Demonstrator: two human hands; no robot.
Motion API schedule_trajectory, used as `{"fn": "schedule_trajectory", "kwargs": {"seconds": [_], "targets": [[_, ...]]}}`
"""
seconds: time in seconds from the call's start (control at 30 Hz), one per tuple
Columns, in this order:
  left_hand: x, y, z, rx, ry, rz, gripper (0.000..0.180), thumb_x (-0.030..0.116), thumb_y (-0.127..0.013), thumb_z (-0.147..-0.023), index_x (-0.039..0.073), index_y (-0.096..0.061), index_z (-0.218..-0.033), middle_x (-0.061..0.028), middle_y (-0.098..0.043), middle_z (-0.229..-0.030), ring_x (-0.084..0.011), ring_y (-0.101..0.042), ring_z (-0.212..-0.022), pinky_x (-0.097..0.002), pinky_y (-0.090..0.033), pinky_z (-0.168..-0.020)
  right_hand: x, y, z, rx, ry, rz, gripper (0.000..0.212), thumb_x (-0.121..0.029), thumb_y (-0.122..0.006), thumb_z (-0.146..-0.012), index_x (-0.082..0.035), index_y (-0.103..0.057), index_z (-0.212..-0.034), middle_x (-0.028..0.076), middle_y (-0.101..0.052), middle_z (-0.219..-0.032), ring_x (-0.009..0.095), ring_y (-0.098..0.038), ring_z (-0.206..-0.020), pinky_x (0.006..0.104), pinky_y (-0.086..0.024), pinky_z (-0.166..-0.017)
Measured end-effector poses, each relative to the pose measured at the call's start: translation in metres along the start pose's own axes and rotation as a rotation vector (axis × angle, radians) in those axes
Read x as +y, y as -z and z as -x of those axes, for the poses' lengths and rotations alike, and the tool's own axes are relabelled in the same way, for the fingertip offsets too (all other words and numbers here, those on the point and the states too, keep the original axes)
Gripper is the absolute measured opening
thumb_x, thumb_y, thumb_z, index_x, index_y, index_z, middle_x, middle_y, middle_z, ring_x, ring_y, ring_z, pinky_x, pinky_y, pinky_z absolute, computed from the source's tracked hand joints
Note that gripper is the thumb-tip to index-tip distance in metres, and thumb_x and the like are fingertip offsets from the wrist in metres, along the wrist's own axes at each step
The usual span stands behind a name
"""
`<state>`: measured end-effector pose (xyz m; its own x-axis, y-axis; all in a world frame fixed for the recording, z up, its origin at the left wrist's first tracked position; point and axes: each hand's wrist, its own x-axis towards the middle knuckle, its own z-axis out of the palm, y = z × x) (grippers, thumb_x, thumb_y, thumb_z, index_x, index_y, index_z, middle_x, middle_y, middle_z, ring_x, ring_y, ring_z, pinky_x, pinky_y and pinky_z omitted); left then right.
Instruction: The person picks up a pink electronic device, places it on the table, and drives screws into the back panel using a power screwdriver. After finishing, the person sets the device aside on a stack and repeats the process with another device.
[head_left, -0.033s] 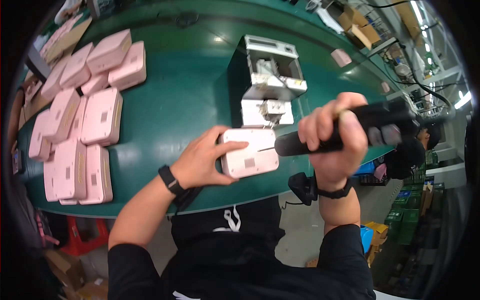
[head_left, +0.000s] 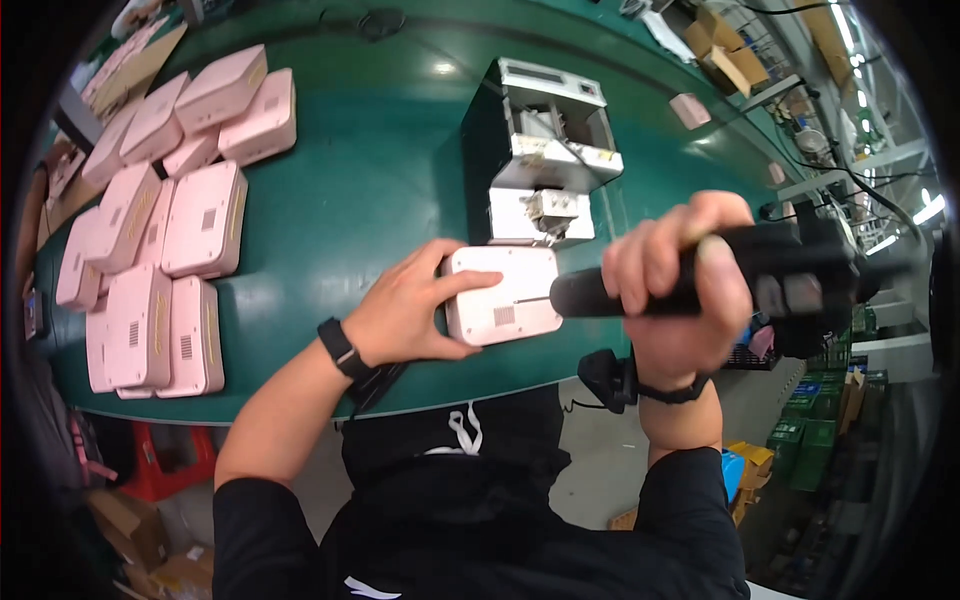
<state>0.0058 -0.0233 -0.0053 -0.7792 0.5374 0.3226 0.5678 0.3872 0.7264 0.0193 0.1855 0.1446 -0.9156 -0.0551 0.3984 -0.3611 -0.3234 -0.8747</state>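
A pale pink, rounded plastic housing [head_left: 480, 310] with a small vent grid lies on the green table in front of me. My left hand [head_left: 405, 305] grips its left end, thumb at the near edge and a finger across the top. My right hand [head_left: 675, 290] is wrapped round a black power screwdriver [head_left: 590, 294], held sideways. Its thin bit reaches left over the right part of the housing; whether the tip touches cannot be made out. The tool's rear end is blurred.
Just beyond the housing stands a black and white screw feeder [head_left: 565, 160]. Several similar pink housings [head_left: 205, 220] lie piled on the left of the green table [head_left: 350, 190]. A red stool [head_left: 175, 465] stands below the table's left edge, and green crates [head_left: 815, 435] are at the right.
The table and the things on it appear slightly higher in the picture. Both hands keep the same grip on the housing and the screwdriver.
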Motion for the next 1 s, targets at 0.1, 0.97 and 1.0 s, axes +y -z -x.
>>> {"fn": "schedule_trajectory", "kwargs": {"seconds": [0.1, 0.97, 1.0], "targets": [[-0.002, -0.001, -0.003, -0.006, -0.010, -0.004, 0.071, 0.027, -0.087, -0.060, 0.025, -0.063, -0.127, -0.0118, -0.052, -0.122, -0.0308, -0.060, -0.103, -0.0392, -0.052, -0.089, -0.012, -0.020, 0.017, -0.143, -0.017, 0.086, 0.033, -0.031, -0.065, -0.089, -0.009, -0.044, -0.099, 0.004, -0.050, -0.064, 0.016, -0.047, -0.048, 0.0351, -0.043, -0.052], [-0.007, -0.005, 0.006, 0.035, 0.009, -0.003, 0.072, 0.029, -0.087, -0.058, 0.027, -0.063, -0.127, -0.0134, -0.053, -0.127, -0.0333, -0.058, -0.113, -0.0418, -0.052, -0.093, 0.027, -0.044, 0.041, -0.180, -0.136, 0.158, 0.039, -0.032, -0.073, -0.085, -0.012, -0.042, -0.098, 0.004, -0.051, -0.065, 0.018, -0.050, -0.053, 0.0353, -0.045, -0.055], [-0.007, -0.002, 0.003, 0.021, 0.004, -0.009, 0.071, 0.030, -0.087, -0.059, 0.026, -0.064, -0.127, -0.0145, -0.053, -0.127, -0.0334, -0.058, -0.113, -0.0412, -0.052, -0.093, 0.027, -0.044, 0.039, -0.177, -0.124, 0.182, 0.039, -0.032, -0.073, -0.085, -0.012, -0.042, -0.098, 0.004, -0.051, -0.066, 0.018, -0.050, -0.052, 0.0350, -0.045, -0.054]]}}
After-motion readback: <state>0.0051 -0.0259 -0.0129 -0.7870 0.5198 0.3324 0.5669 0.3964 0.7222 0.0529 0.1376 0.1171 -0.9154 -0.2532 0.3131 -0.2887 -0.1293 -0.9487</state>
